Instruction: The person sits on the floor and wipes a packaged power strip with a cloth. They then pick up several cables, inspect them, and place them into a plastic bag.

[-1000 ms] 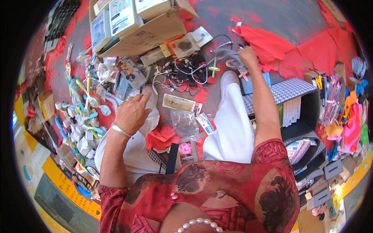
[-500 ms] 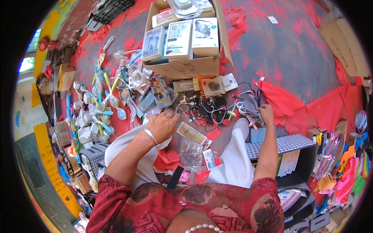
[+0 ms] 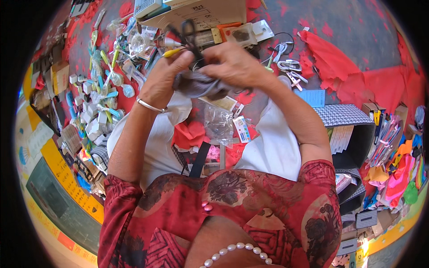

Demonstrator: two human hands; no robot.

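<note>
Both hands are raised together in front of me over the floor. My left hand [image 3: 167, 73] is closed on a dark grey cloth pouch [image 3: 203, 85] that sags below the fingers. At the pouch's top, the fingers of my right hand [image 3: 234, 66] pinch a looped black cable [image 3: 188, 38], slightly blurred. A yellow-tipped piece [image 3: 173, 52] sticks out beside my left thumb; its kind is unclear. The black cable pile seen earlier is hidden behind my hands. White coiled cables [image 3: 289, 66] lie on the floor to the right.
A cardboard box [image 3: 201, 15] stands beyond my hands. Bagged brushes and small white boxes [image 3: 94, 127] spread over the left floor. A clear plastic bag [image 3: 219, 123] lies between my legs. At the right are a checkered bin [image 3: 346, 115], a blue box [image 3: 311, 97] and torn red sheeting [image 3: 333, 62].
My right hand has lifted the grey pouch off the floor at the right and brought it left to my other hand. My left hand has risen to meet it. The view has tilted downward.
</note>
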